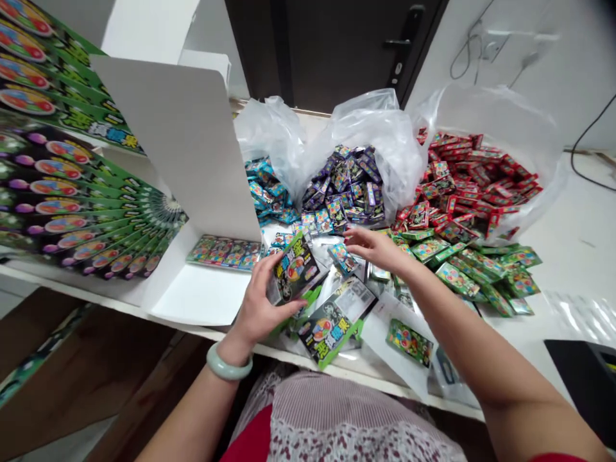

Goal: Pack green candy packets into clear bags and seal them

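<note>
My left hand [262, 305], with a pale green bangle at the wrist, is closed around a black-and-green printed pouch [294, 268], its thumb below and its fingers behind. Just right of it, my right hand [373, 247] reaches over the small packets with its fingers apart. A small blue box [342, 258] lies directly under those fingertips; whether they touch it I cannot tell. Below my hands, another black-and-green pouch [332, 324] lies flat near the table edge. A single green box [410, 342] rests on a white sheet [385, 314] to its right.
An open white carton [197, 295] holds a row of small boxes [226, 251]. Printed display cards [62, 186] fan out at left. Plastic bags hold blue [272, 192], purple [349, 179] and red boxes [476, 176]. Green boxes [491, 276] pile up at right.
</note>
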The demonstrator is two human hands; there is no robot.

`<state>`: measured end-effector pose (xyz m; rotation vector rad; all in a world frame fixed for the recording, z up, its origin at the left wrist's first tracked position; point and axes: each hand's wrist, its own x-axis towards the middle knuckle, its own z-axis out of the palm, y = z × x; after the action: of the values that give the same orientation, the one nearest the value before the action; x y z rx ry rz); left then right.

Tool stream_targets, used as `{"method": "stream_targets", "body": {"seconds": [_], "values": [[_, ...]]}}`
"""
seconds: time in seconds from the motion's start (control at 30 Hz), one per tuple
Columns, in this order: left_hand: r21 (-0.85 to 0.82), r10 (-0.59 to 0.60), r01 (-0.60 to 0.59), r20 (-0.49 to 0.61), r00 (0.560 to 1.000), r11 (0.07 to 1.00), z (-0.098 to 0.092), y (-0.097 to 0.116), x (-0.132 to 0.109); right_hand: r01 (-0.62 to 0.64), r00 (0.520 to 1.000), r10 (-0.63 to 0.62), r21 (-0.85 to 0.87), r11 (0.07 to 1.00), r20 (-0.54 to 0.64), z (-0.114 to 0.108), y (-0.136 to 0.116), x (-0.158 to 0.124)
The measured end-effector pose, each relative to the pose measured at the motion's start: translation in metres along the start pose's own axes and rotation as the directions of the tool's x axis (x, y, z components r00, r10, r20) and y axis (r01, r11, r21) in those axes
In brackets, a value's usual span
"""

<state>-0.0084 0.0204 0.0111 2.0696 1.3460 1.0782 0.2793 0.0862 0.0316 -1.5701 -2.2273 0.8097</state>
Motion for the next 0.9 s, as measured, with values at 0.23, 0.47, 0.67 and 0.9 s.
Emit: {"method": "stream_targets", "body": {"seconds": [0.23,0.47,0.67,0.9], "values": [[0.0,-0.026,0.026,0.118,0.993,1.0,0.005,0.007,0.008,0.211,0.963,-0.157,-0.252,0.944,0.219,0.009,0.02,0.009],[0.096,0.1,-0.119,0.181,0.978,0.988,0.012,0.013,0.01,0.134,0.961,-0.152,-0.089,0.987,-0.232,-0.024,0.009,-0.021],[0.172,0.227,-0.269,0.231,0.946,0.948,0.027,0.014,0.016,0.269,0.949,-0.296,-0.211,0.94,-0.107,-0.055,-0.032,-0.079],[0.12,0.306,-0.356,0.31,0.9,0.927,0.031,0.017,0.016,0.33,0.942,-0.329,-0.372,0.868,0.067,-0.047,-0.039,-0.082]]}}
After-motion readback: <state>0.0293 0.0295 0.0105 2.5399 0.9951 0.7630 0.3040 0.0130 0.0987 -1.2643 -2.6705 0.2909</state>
